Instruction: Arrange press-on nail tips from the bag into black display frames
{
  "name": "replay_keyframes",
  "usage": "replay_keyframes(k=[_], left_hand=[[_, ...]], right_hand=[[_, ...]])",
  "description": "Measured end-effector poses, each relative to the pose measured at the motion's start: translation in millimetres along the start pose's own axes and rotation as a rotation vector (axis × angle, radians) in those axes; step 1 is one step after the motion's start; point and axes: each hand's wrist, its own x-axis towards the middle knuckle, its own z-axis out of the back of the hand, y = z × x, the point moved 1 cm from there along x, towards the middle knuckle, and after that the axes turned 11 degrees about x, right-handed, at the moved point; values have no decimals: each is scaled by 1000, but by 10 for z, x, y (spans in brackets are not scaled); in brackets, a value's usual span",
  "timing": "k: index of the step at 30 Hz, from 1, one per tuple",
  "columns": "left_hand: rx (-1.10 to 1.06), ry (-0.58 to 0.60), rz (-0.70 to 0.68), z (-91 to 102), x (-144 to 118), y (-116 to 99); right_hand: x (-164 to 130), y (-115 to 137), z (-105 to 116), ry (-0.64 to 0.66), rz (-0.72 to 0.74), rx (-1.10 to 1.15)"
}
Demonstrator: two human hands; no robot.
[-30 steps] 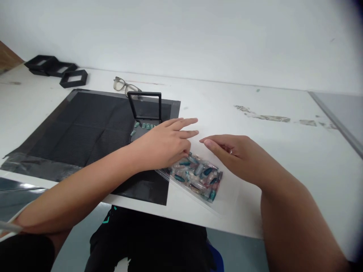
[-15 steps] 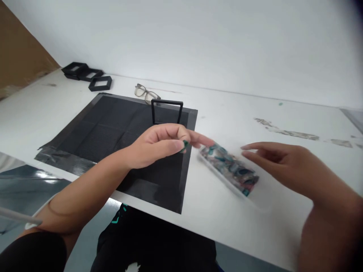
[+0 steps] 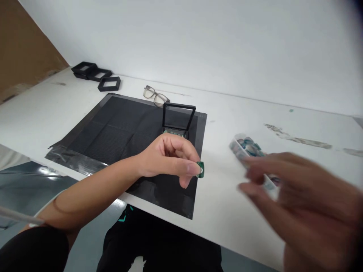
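Observation:
My left hand pinches a small green stone-like piece with a pale spot, held over the right edge of the black mat. Behind that hand stands a black hinged display frame, its clear lid raised. Small green pieces show in its base, partly covered by my knuckles. My right hand is blurred; its thumb and forefinger are apart with nothing visible between them. It hovers in front of a clear plastic box of mixed coloured pieces and hides much of it.
Several black frames sit at the back left of the white table. Eyeglasses lie by the mat's far edge. Greyish worn marks and a tiny green speck are on the right. A white wall rises behind.
My left hand has drawn away from the box and turned the green piece into plain view. My right hand has come nearer the camera, across the box. The view has shifted slightly.

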Motion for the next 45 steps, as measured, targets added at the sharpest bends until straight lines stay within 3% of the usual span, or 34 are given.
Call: replay_keyframes(k=[2, 6, 13, 17, 19, 22, 23, 26, 29, 32, 38, 45], left_hand=[[-32, -2, 34, 13, -50, 15], [-60, 28, 183, 66, -207, 72], [-67, 88, 282, 140, -417, 191], [84, 97, 257, 352, -468, 112], [291, -26, 142, 573, -472, 57], [823, -497, -99, 949, -461, 52], [1014, -577, -133, 1040, -454, 83], [1131, -504, -116, 1178, -432, 223], [1286, -336, -88, 1162, -436, 307], [1479, -250, -101, 1123, -443, 325], [1619, -198, -266, 1091, -411, 373], [1785, -193, -346, 978, -428, 346]], right_hand=[[135, 264, -315, 67, 136, 144], [257, 365, -640, 91, 99, 247], [201, 272, -798, 238, -89, 396], [194, 195, -797, 232, -185, 400], [234, 130, -767, 171, -220, 332], [370, 1, -778, 130, -313, 202], [428, -48, -812, 152, -361, 173], [583, -188, -986, 265, -489, 119], [658, -282, -1163, 322, -530, 59], [660, -322, -1253, 329, -535, 27], [598, -326, -1245, 260, -484, -20], [441, -295, -1226, 238, -366, -84]])
